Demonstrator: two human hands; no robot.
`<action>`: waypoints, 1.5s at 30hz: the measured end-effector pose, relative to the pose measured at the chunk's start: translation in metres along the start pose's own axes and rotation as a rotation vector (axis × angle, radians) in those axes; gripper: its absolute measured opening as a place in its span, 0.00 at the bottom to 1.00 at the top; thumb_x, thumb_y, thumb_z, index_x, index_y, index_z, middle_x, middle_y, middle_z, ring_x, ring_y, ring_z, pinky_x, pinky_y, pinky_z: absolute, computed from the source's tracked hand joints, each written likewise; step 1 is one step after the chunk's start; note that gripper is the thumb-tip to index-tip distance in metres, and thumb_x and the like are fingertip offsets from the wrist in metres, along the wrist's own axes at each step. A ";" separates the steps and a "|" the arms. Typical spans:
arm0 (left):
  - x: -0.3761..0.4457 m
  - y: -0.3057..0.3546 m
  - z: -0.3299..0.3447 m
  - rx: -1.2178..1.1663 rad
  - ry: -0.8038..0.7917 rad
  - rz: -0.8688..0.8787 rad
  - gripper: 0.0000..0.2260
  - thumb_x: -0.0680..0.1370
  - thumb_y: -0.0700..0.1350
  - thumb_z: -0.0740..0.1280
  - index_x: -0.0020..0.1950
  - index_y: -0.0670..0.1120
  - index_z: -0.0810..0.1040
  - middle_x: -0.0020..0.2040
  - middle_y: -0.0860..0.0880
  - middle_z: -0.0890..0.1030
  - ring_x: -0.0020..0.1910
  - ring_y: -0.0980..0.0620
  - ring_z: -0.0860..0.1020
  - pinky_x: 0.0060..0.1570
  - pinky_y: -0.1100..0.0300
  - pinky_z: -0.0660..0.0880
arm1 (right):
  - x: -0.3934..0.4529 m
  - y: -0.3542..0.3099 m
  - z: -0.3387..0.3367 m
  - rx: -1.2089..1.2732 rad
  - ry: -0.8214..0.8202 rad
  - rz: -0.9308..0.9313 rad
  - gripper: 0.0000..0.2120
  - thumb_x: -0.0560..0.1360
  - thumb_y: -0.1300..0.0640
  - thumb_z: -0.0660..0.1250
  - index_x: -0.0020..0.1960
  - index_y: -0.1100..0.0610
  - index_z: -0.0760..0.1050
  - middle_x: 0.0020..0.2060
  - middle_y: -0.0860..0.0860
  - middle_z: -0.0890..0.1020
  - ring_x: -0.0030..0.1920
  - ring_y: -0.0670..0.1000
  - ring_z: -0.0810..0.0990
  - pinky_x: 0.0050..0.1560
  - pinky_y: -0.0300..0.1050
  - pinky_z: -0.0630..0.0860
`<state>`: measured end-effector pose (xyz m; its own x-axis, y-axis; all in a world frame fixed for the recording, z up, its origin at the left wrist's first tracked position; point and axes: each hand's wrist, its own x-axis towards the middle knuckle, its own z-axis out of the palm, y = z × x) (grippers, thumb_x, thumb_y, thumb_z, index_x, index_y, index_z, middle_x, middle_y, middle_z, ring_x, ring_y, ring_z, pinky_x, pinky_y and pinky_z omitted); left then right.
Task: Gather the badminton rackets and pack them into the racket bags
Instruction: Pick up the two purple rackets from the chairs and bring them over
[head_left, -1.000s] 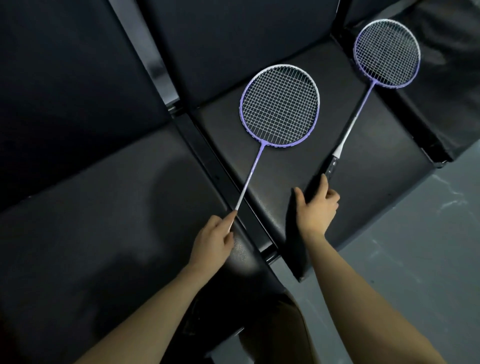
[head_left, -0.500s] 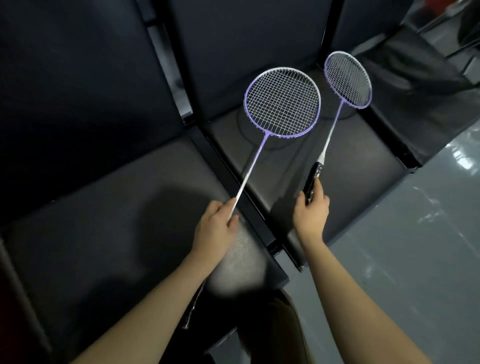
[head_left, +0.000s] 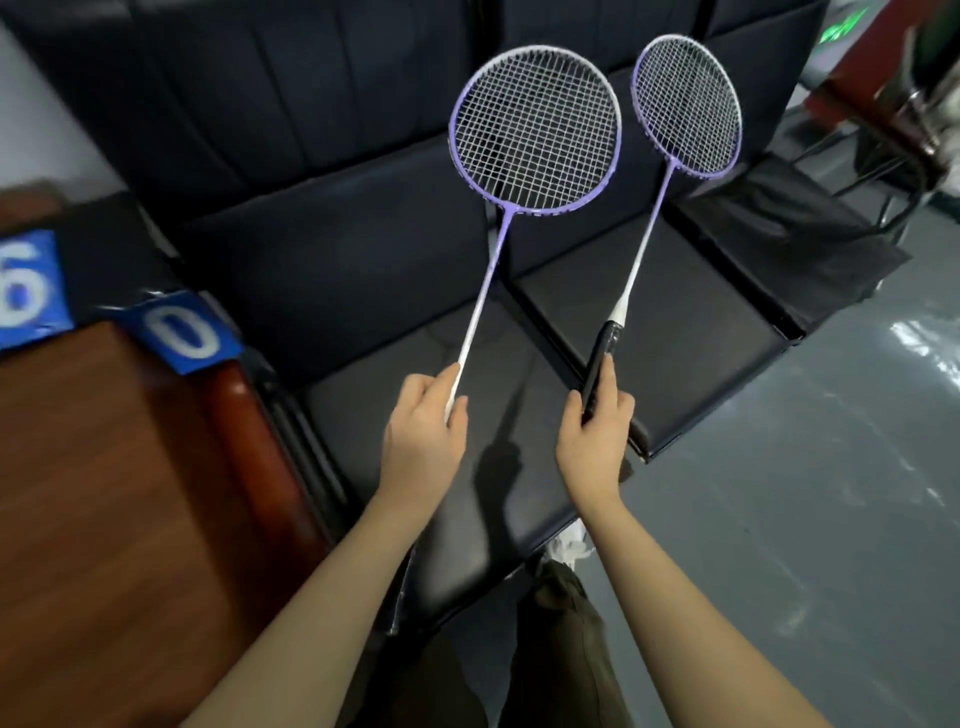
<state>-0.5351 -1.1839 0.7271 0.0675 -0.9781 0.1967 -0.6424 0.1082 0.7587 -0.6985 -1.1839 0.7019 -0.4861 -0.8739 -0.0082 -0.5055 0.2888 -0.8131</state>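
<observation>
Both hands busy, one racket apiece. Left hand (head_left: 423, 434) curled round the white lower shaft of the left racket (head_left: 535, 130), fingers wrapped and thumb along the shaft; handle hidden under the palm. Right hand (head_left: 595, 447) gripping the black handle of the right racket (head_left: 687, 106), fingers closed round it. Both racket heads up at 12 o'clock from the hands, purple frames and white strings, side by side and just apart, the right one tilted slightly toward 1 o'clock.

Compared with a second ago: rackets then flat on the black seats (head_left: 675, 332), heads spread well apart, right hand only reaching onto the handle. Half a second ago: both lifted, heads drawing together. Now: both clear of the seats, shafts nearly parallel, heads raised in front of the seat backs (head_left: 311, 104). Hands closer to each other than before and higher in view.

View swung too: wooden table (head_left: 104, 519) now at 9 o'clock, with blue number cards (head_left: 182, 332) at its far edge, reading "6" and "0", blurred. Grey floor (head_left: 805, 519) at 3 o'clock. Dark folded cloth or bag (head_left: 779, 234) on the seat at 2 o'clock, kind not clear. Dark trouser legs (head_left: 561, 649) at 6 o'clock.
</observation>
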 end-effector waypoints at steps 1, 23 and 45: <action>-0.007 0.004 -0.022 -0.002 0.027 -0.010 0.15 0.73 0.36 0.68 0.60 0.40 0.77 0.45 0.42 0.76 0.40 0.50 0.75 0.44 0.59 0.71 | -0.018 -0.016 -0.004 0.009 -0.009 -0.021 0.27 0.79 0.57 0.58 0.76 0.51 0.53 0.50 0.52 0.67 0.44 0.51 0.72 0.50 0.37 0.65; -0.323 0.018 -0.289 0.204 0.461 -0.117 0.14 0.73 0.35 0.68 0.58 0.40 0.78 0.45 0.45 0.77 0.40 0.49 0.77 0.42 0.67 0.69 | -0.376 -0.119 -0.056 0.205 -0.350 -0.570 0.31 0.77 0.55 0.59 0.75 0.41 0.50 0.48 0.50 0.67 0.44 0.53 0.72 0.51 0.54 0.75; -0.536 -0.172 -0.601 0.359 0.656 -0.404 0.12 0.73 0.41 0.66 0.55 0.39 0.79 0.45 0.41 0.78 0.41 0.38 0.79 0.41 0.47 0.77 | -0.698 -0.264 0.124 0.193 -0.695 -0.731 0.29 0.78 0.59 0.62 0.74 0.45 0.56 0.50 0.51 0.67 0.48 0.57 0.72 0.56 0.62 0.71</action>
<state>-0.0016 -0.5718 0.8644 0.7016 -0.6165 0.3573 -0.6695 -0.3986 0.6268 -0.1373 -0.6984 0.8499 0.4459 -0.8619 0.2414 -0.3593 -0.4194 -0.8337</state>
